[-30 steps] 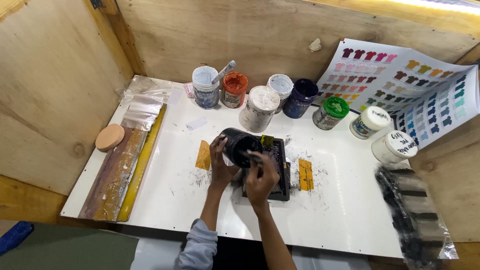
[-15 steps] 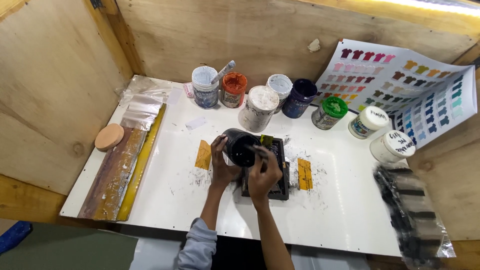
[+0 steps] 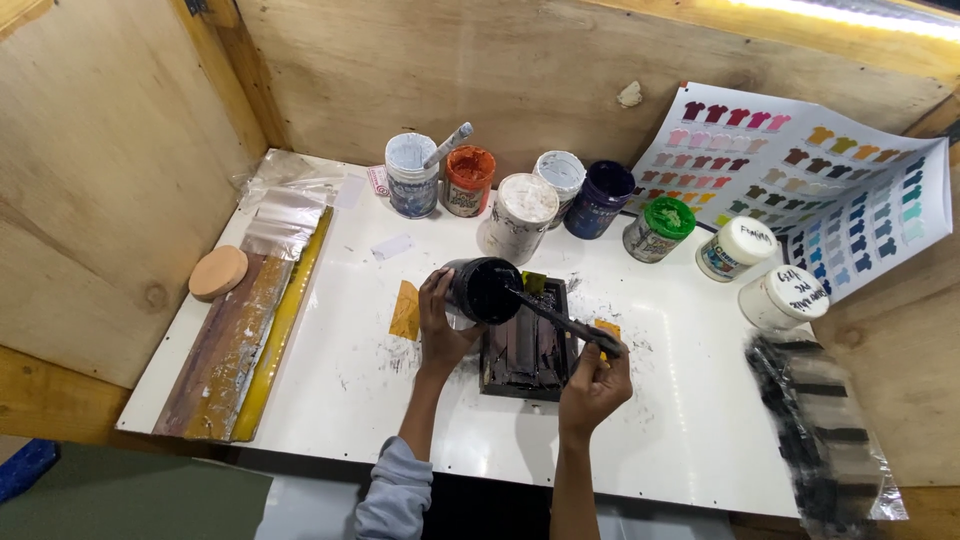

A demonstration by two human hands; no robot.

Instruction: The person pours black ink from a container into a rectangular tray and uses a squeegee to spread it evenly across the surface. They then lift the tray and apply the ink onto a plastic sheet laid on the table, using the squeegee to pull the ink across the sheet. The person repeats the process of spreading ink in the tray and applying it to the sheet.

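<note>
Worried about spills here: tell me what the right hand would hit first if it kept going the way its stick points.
The right hand holds a dark stick aimed up-left into the tilted black jar in the left hand. It would likely meet that jar first; depth is unclear.

Beyond the left hand a row of paint pots blocks the way forward — they stand close together, with gaps too narrow to pass. Left of that hand the white surface lies bare up to the long squeegees. Right of the right hand the surface is open as far as the ink-smeared plastic sheet.
</note>
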